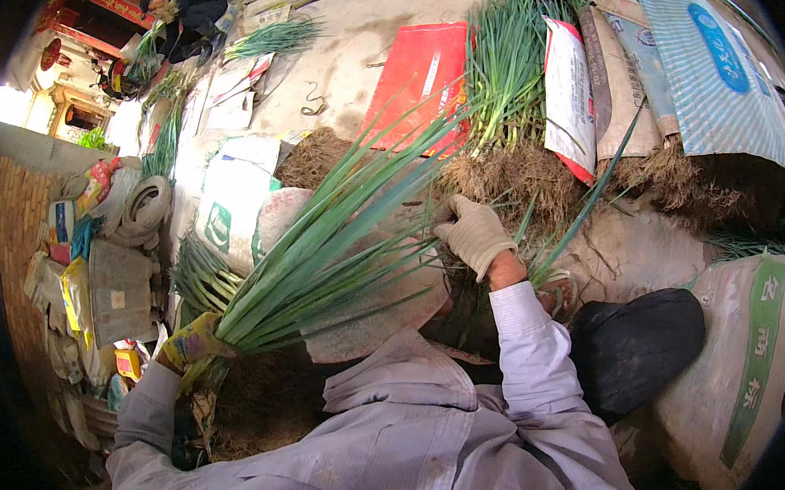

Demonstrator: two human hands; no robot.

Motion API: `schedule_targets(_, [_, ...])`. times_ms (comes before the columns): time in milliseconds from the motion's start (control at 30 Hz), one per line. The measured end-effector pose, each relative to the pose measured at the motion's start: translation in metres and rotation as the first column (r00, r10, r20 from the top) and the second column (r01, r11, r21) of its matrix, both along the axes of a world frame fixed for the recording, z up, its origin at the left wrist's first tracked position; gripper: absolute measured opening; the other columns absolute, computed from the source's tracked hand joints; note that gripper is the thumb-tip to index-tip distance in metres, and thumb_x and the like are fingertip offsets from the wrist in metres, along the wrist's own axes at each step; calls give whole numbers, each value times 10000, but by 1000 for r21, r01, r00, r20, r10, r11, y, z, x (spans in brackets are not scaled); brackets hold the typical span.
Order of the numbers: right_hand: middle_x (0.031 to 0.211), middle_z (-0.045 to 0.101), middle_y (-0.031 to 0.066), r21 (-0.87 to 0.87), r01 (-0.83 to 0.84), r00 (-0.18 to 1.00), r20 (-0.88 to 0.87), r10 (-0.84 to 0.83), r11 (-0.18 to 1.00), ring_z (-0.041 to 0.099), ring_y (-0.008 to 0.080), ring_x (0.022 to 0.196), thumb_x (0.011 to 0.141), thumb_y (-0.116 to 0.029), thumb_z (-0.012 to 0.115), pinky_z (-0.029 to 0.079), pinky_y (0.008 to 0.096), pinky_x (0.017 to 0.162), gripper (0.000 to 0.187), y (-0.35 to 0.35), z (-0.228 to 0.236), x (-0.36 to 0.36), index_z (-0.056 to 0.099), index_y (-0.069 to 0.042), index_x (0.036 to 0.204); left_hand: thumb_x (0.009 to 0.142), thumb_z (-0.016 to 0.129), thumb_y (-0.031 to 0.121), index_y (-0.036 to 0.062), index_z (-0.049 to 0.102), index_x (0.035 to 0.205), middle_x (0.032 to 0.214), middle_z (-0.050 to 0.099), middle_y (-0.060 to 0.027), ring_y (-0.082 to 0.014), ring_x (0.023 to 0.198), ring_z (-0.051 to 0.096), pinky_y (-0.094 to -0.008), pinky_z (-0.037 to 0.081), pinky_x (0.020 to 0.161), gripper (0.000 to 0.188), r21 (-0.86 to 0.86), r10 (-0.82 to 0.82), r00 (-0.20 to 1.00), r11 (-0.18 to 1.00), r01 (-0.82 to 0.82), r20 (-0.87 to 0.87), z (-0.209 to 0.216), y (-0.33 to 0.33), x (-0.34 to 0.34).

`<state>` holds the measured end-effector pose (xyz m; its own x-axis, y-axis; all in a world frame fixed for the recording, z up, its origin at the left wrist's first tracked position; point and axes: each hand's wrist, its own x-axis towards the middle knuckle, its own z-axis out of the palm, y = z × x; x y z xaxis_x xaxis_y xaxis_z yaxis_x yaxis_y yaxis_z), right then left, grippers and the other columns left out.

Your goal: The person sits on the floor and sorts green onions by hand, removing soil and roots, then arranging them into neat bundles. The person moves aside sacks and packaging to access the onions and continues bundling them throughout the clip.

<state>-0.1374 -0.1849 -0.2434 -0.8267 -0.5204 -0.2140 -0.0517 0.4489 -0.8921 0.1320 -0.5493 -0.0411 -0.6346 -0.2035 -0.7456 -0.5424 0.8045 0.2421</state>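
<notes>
My left hand (195, 340), in a yellowish patterned glove, is closed round the lower stalks of a bunch of green onions (320, 240). Their long leaves fan up and to the right across my lap. Near the leaf tips is my right hand (473, 236), in a pale cloth glove. Its fingers are curled together, and whatever is pinched in them is too small to make out. More green onions (204, 273) lie just beyond my left hand, with pale stalks showing. A few loose leaves (586, 208) stand up to the right of my right wrist.
Rooted green onions (504, 80) lie ahead between a red sack (417, 87) and a white-and-red sack (569, 103). A striped blue sack (722, 81) covers others. Right of me are a black rounded object (636, 348) and a white-green sack (730, 360). A person (190, 17) sits far left.
</notes>
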Motion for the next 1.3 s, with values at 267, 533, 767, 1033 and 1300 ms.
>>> schedule_targets(267, [911,687,137,7,-195,978,-69,195,981,653,326,861,745,-283,704,507,397,778,370,-6,-10,1,656,-76,1048,633,857,230,-17,650,1065,949,703,-115,-165,869,638,-316,493,797,539,-27,33,999,999,-32,31,-2,-4,-1])
schedule_targets(533, [901,679,168,-162,-197,977,44,207,967,654,330,855,730,-279,665,512,391,765,381,-14,-13,1,662,-45,1031,631,853,221,-11,638,1101,964,699,-110,-168,872,637,-315,496,809,567,0,-27,999,1000,27,44,0,-5,-5])
schedule_targets(767, [919,678,171,-103,-219,970,-134,205,970,647,340,876,746,-294,669,506,409,761,347,-16,-3,0,672,-54,996,631,870,261,5,606,1177,1045,670,-118,-215,956,620,-340,486,860,658,19,-51,993,999,49,104,-2,-14,-7])
schedule_targets(1033, [849,688,136,-144,-248,968,-86,238,958,663,228,734,762,-179,705,518,332,662,316,-23,-5,3,665,-9,1024,632,863,245,6,643,1104,942,692,-97,-160,859,630,-309,488,783,573,17,-53,998,998,53,19,6,-4,-11])
schedule_targets(1300, [881,685,149,-162,-227,973,11,231,960,655,319,847,749,-278,689,512,400,768,289,-32,-7,9,697,-90,970,627,872,241,4,615,1173,1023,693,-103,-184,924,634,-324,484,848,649,-1,-27,993,1000,27,116,-5,-18,-6])
